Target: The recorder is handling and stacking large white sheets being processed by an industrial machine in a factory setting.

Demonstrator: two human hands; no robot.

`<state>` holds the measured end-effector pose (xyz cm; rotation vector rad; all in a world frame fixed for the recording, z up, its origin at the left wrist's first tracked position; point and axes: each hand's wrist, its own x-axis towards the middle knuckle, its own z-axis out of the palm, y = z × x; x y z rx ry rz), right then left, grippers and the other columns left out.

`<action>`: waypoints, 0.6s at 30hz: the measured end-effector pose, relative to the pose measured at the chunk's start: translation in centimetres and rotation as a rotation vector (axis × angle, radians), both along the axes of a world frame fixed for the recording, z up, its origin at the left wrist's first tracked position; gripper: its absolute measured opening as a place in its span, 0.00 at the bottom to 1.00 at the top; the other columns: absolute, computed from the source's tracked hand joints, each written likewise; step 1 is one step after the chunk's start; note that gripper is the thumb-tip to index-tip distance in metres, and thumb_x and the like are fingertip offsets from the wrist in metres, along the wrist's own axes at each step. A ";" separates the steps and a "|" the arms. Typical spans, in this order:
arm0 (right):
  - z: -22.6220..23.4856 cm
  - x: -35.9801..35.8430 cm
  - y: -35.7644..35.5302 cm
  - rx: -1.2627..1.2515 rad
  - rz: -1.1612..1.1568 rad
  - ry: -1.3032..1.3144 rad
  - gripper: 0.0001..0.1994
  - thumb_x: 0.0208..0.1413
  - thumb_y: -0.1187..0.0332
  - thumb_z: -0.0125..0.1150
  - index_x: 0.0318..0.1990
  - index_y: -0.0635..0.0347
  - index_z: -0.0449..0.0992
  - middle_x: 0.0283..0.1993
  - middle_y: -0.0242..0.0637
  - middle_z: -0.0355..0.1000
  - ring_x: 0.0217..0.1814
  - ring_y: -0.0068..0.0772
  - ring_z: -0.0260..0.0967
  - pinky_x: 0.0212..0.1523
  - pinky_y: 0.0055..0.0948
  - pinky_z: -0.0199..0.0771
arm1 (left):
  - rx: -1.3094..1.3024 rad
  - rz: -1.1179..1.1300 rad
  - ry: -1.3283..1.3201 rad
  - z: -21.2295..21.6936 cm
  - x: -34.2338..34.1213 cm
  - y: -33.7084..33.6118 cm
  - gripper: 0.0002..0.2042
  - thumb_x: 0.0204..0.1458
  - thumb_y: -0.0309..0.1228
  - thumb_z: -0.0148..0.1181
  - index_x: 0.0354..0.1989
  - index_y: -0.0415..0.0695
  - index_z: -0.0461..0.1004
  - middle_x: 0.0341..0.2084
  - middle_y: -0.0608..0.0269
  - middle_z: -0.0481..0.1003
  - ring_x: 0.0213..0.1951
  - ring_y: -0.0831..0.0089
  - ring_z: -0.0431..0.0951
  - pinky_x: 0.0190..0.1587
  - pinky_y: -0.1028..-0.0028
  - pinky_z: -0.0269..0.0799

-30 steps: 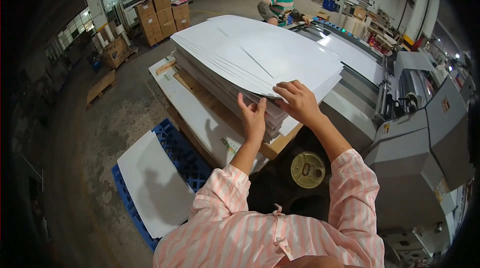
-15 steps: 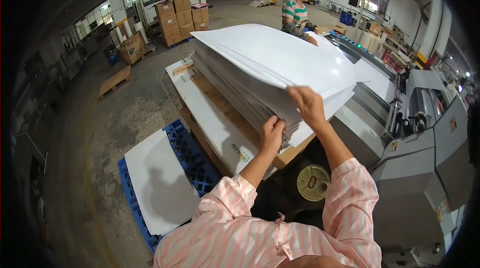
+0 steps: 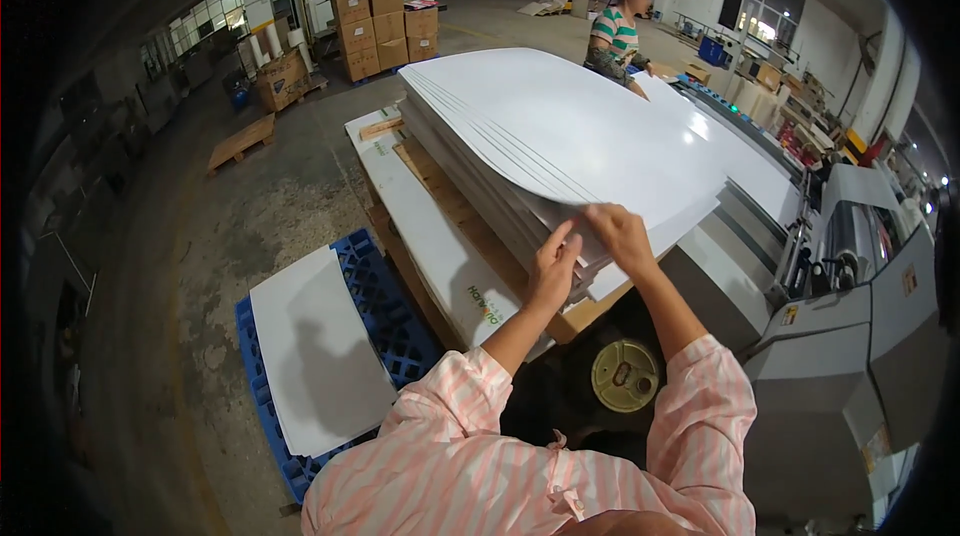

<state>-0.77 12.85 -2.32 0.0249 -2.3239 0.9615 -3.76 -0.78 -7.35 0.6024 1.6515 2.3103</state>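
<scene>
A tall stack of large white sheets [image 3: 560,116] lies ahead of me, its upper sheets bowed up and slightly fanned along the left and near edges. My right hand [image 3: 622,238] pinches the raised near corner of these upper sheets. Just left of it, my left hand [image 3: 550,274] is at the stack's near corner, thumb and forefinger apart, with no sheet visibly gripped. Beneath the stack is a wooden pallet [image 3: 430,171] on a white-wrapped pile [image 3: 440,256].
A blue plastic pallet [image 3: 385,311] with white sheets [image 3: 320,356] stands at my near left. A round yellowish lid [image 3: 625,376] sits below my hands. Grey machinery [image 3: 810,336] borders the right. A co-worker [image 3: 618,36] stands beyond the stack; cartons [image 3: 385,31] stand far left.
The raised corner has bent further over the stack, and the upper sheets' edges are more fanned. My left hand has risen slightly, its thumb and forefinger now apart. The view has shifted a little.
</scene>
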 end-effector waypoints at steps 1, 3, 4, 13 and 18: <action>0.8 -0.6 -0.1 -0.396 -0.049 -0.219 0.22 0.53 0.52 0.51 0.36 0.67 0.74 0.28 0.36 0.70 0.30 0.27 0.65 0.34 0.26 0.65 | -0.167 0.040 0.118 0.3 0.1 -0.3 0.17 0.51 0.30 0.53 0.50 0.41 0.68 0.25 0.69 0.71 0.27 0.84 0.68 0.30 0.82 0.65; 3.2 -1.0 -0.3 -0.724 0.020 0.020 0.21 0.54 0.54 0.52 0.29 0.68 0.73 0.25 0.31 0.67 0.25 0.21 0.60 0.27 0.23 0.61 | -0.149 0.067 0.127 -0.9 0.0 -0.1 0.17 0.47 0.26 0.55 0.48 0.41 0.69 0.21 0.70 0.71 0.24 0.85 0.67 0.27 0.83 0.62; 4.3 -0.8 -0.9 -0.715 -0.007 0.043 0.21 0.54 0.53 0.52 0.30 0.69 0.74 0.25 0.32 0.67 0.26 0.21 0.60 0.27 0.23 0.62 | -0.126 0.086 0.159 -1.2 -0.1 -0.1 0.16 0.47 0.26 0.55 0.47 0.40 0.69 0.21 0.70 0.71 0.24 0.85 0.66 0.27 0.83 0.63; -0.4 1.3 -1.0 0.307 0.043 -0.043 0.09 0.48 0.70 0.56 0.37 0.57 0.76 0.33 0.38 0.73 0.36 0.42 0.68 0.35 0.31 0.69 | 0.132 0.003 0.042 -1.4 -0.1 0.0 0.24 0.52 0.27 0.50 0.57 0.42 0.53 0.32 0.63 0.67 0.29 0.79 0.67 0.30 0.78 0.67; 1.0 2.0 -2.3 0.547 0.016 0.092 0.18 0.38 0.78 0.56 0.41 0.51 0.74 0.42 0.32 0.71 0.37 0.36 0.67 0.35 0.30 0.70 | 0.332 -0.053 -0.193 -0.3 -1.2 -1.1 0.32 0.54 0.25 0.47 0.62 0.42 0.34 0.33 0.55 0.70 0.35 0.67 0.74 0.35 0.68 0.75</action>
